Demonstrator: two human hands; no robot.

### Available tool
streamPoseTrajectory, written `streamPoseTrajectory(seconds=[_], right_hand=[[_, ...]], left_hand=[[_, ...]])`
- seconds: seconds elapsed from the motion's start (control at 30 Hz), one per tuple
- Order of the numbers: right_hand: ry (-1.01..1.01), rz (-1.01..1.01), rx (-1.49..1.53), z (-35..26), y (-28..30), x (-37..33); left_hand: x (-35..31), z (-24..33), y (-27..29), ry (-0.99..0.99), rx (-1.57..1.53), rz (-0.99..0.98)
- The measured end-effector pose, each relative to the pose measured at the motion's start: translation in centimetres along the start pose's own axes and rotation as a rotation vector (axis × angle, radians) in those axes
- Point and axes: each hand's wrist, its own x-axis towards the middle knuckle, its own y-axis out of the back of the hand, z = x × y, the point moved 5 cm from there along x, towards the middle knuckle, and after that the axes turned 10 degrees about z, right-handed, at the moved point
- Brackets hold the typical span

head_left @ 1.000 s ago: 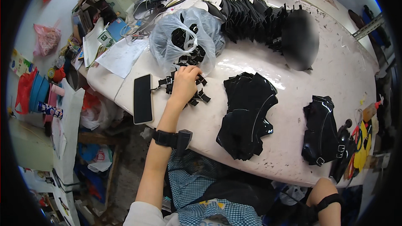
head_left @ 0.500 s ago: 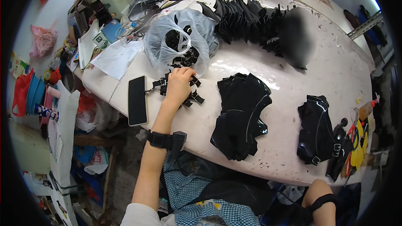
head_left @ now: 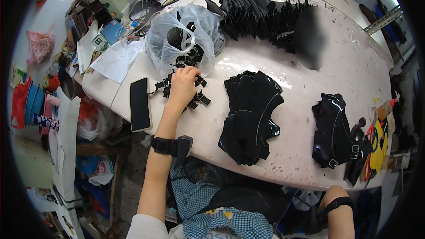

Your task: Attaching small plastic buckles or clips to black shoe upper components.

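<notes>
My left hand (head_left: 182, 85) reaches down onto a small pile of short black straps with metal buckles (head_left: 201, 99) on the table. Its fingers are bent and held together; their tips and whatever they grip are hidden. Right behind the pile stands a translucent plastic bag (head_left: 152, 40) with more black buckle straps inside. At the lower right, my right hand (head_left: 334, 193) bends down below the table edge, with its fingers out of sight. Between the hands lies a stack of glossy black cut pieces (head_left: 248, 119), and a smaller stack of black pieces (head_left: 330, 128) is farther right.
A phone (head_left: 141, 106) lies left of the strap pile, with white paper (head_left: 117, 62) behind it. A long row of black cut pieces (head_left: 256, 17) stands at the back. Scissors with yellow handles (head_left: 377, 155) and other tools are by the right edge. Clutter fills the far left.
The whole view has shifted slightly, so the table's things sit a little higher and more to the left. My left hand stays at the strap pile. The right hand remains low by the table edge.
</notes>
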Motion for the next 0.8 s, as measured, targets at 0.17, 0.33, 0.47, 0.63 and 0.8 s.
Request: streamPoseTrajectory(seconds=[0.17, 0.33, 0.47, 0.63, 0.8], right_hand=[[0.005, 0.002, 0.004, 0.0, -0.2, 0.0], [0.013, 0.011, 0.009, 0.1, 0.0, 0.2], [0.021, 0.021, 0.009, -0.2, 0.1, 0.4], [0.034, 0.028, 0.009, -0.2, 0.3, 0.3], [0.039, 0.001, 0.023, -0.3, 0.1, 0.3]], left_hand=[[0.0, -0.1, -0.1, 0.007, 0.006, -0.013], [0.3, 0.1, -0.1, 0.003, 0.033, -0.055], [1.5, 1.2, 1.4, -0.033, -0.041, 0.007], [2.5, 4.7, 4.4, -0.020, -0.199, 0.069], [1.6, 9.3, 7.0, -0.058, -0.433, 0.055]])
